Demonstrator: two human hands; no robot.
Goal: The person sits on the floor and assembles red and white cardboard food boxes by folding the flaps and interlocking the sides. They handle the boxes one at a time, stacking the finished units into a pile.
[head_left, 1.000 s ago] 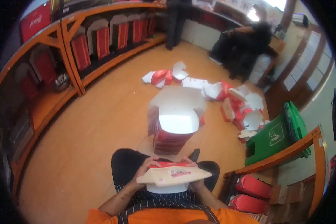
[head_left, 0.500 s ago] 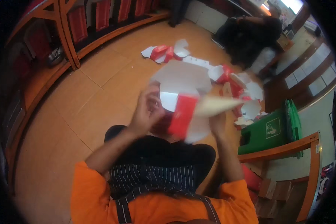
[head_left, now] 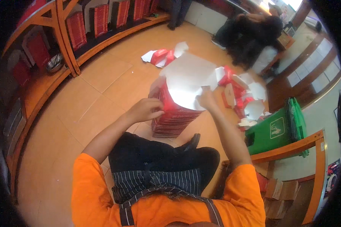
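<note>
Just beyond the person's two bent legs (head_left: 163, 159), we are seeing one stack of red-and-white cartons (head_left: 178, 123) standing on the floor (head_left: 83, 98); its layers are overlapping, so we cannot count them. Of the two hands, the left hand (head_left: 147, 109) is curving its fingers at the stack's left red side; the right hand (head_left: 207, 99) is reaching over the white inside of the top carton (head_left: 185, 85), near its right edge. Whether either one is pinching the cardboard, we cannot tell. To the right, one green bin (head_left: 267, 130) is standing near one heap of loose cartons (head_left: 250, 94), too mixed for counting. Farther, at least four red stacks (head_left: 101, 20) are standing on the left shelf (head_left: 124, 38); one person is standing (head_left: 177, 15), and another person is sitting (head_left: 250, 41).
</note>
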